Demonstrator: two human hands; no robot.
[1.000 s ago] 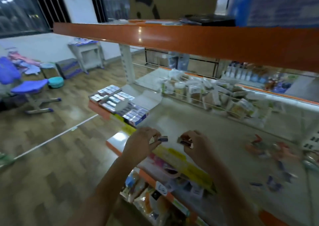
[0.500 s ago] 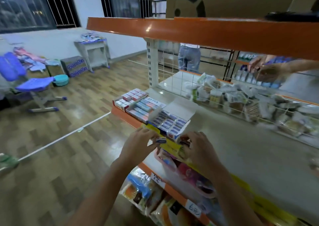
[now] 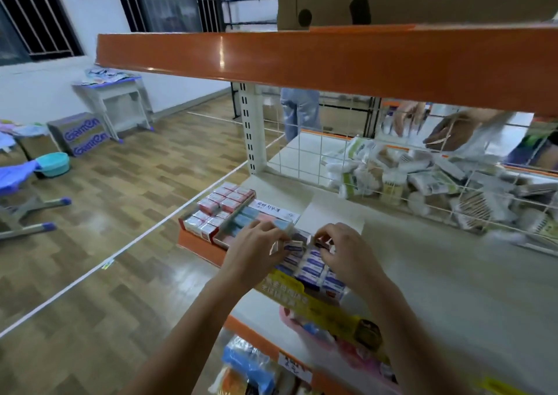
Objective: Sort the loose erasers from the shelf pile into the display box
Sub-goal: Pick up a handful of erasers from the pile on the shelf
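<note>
Both my hands hover over the display box (image 3: pixel 314 269) of blue-and-white erasers at the left front of the shelf. My left hand (image 3: pixel 256 249) pinches a small blue-and-white eraser (image 3: pixel 293 246) between thumb and fingers, just above the box's back rows. My right hand (image 3: pixel 344 252) holds a dark-wrapped eraser (image 3: pixel 322 245) in its curled fingers, close beside the left one. Rows of erasers fill the box under my hands. The loose pile is out of view.
A box of red-and-white erasers (image 3: pixel 220 210) and one of pale blue and pink ones (image 3: pixel 256 218) lie left of the display box. A wire grid (image 3: pixel 377 165) backs the shelf, with packets and another person's hands (image 3: pixel 447 129) behind. An orange shelf (image 3: pixel 302 56) hangs overhead.
My view has swung left from the loose pile to the boxes. Both hands, each still holding an eraser, have travelled along the shelf edge and now sit over the display box.
</note>
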